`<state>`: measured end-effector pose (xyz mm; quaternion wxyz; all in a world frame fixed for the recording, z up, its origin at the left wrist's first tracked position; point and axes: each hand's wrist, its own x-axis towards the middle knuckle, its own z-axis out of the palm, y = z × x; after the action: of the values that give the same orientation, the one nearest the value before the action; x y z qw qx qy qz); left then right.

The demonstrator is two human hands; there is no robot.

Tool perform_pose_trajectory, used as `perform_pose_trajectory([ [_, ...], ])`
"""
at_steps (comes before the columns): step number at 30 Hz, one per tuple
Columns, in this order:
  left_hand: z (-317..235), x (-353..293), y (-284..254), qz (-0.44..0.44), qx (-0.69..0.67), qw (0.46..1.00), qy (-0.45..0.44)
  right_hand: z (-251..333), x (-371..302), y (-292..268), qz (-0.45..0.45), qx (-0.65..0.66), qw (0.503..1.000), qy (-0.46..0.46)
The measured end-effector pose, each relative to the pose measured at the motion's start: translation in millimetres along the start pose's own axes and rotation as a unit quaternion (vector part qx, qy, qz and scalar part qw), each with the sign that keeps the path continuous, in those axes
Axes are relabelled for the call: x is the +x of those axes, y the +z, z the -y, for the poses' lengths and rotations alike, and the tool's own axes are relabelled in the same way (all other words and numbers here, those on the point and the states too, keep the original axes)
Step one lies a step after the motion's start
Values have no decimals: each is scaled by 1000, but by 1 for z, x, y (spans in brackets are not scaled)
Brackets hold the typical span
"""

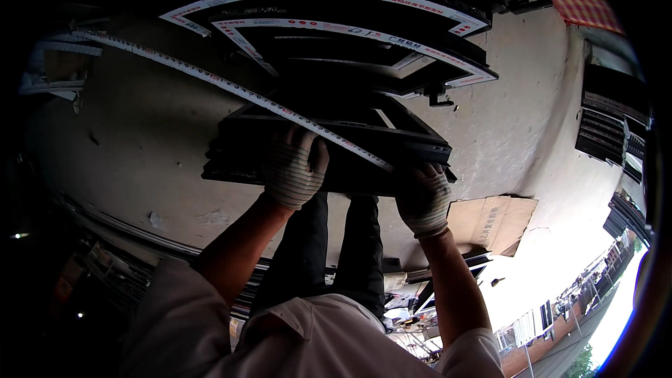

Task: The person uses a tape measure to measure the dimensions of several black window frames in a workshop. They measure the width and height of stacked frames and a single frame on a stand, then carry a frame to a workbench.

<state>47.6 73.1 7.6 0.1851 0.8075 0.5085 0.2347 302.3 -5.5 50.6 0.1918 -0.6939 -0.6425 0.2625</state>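
Observation:
Both my hands wear striped knit gloves. My left hand (296, 170) is closed over the near edge of a black frame (357, 175), its thumb side toward the middle. At the right end of that frame, my right hand (425, 201) curls round the edge; its fingertips are dark against the black. A white tape measure blade (231, 87) with black and red marks slants from the far left, past my left fingers, down to a point close beside my right fingers. Whether my right hand touches the blade I cannot make out.
Beyond the held frame lie more black frames with white printed film strips (308, 24). A flattened cardboard piece (493, 224) is on the pale floor (483, 147) at right. Dark profiles (609, 129) are stacked by the right wall, below a red checked cloth (584, 5).

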Motion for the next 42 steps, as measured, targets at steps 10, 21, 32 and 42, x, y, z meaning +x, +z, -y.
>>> perform_pose_trajectory([
  [10, 0, -1, 0, 6, -10, 1000, -3, 3, -4, -3, 13, 3, 1000, 21],
  [21, -2, 8, -2, 3, 2, 1000, -3, 3, 1, -6, 2, 5, 1000, 12],
  [32, 2, 9, -1, -1, 4, 1000, 0, 6, 6, -9, 13, 12, 1000, 21],
  [42, -1, 9, 3, -18, 0, 1000, -4, 3, 6, -10, 30, 0, 1000, 7],
])
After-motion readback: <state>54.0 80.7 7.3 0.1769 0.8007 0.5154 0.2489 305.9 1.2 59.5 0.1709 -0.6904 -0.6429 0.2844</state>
